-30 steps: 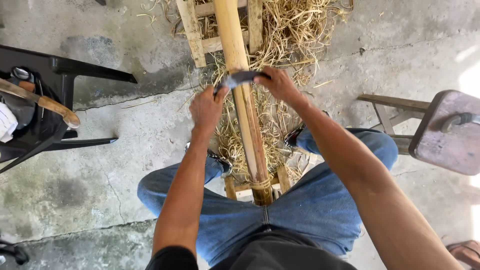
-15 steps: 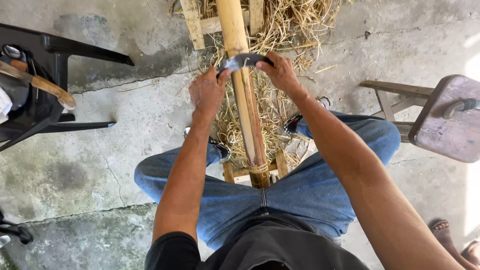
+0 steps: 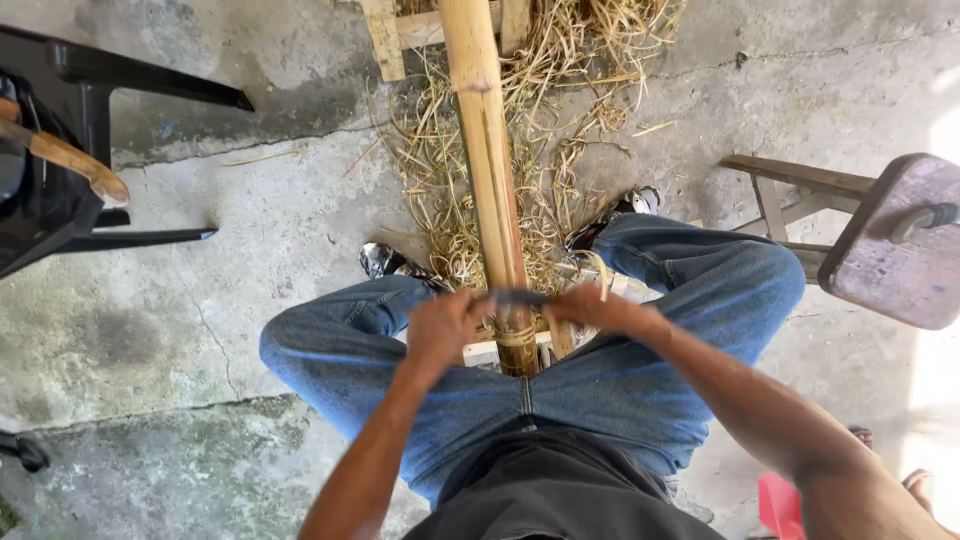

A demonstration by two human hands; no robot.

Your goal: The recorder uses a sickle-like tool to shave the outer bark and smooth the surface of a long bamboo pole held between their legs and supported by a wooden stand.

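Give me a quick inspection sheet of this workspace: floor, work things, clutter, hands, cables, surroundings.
Surface: cracked, stained concrete floor.
Job's things: bamboo pole running between the knees; dark blade lying across it near the person.
Clutter: dry shavings heaped around the pole.
Grippers: left hand and right hand each grip one end of the blade, fingers curled.
Cables: nothing seen.
Surroundings: black chair on the left, wooden stool on the right, wooden frame beyond.
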